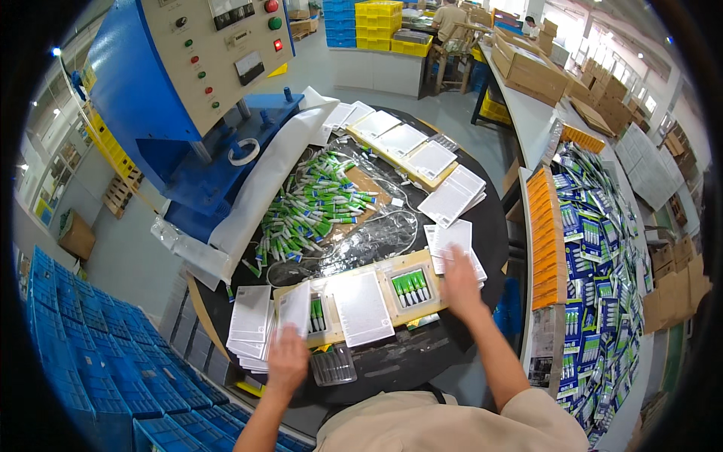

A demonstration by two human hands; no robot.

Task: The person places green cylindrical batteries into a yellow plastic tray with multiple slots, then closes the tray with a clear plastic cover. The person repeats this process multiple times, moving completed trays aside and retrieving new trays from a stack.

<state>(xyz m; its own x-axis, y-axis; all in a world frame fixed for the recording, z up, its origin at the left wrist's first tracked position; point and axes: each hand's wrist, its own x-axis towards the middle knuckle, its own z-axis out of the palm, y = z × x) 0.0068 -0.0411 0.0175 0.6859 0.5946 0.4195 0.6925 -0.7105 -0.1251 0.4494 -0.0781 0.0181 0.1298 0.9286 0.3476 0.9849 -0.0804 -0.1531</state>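
My left hand (288, 360) grips the lower edge of a white printed card (294, 307). The card is tilted over the left pocket of a pale yellow tray fixture (376, 276) and partly covers the green-and-white tubes (317, 313) there. Another white card (362, 307) lies flat over the middle pocket. In the right pocket, several green-and-white tubes (410, 288) stand side by side in a clear blister, uncovered. My right hand (461, 285) is at the near edge of a stack of white cards (452, 238); its fingers are blurred, so their grip is unclear.
A pile of loose tubes (312, 197) covers the round black table (482, 218). A second fixture with cards (403, 143) sits at the far side. Card stacks (250, 320) lie left. A blue press (173, 90) stands far left; packed blister cards (595, 279) fill the right bench.
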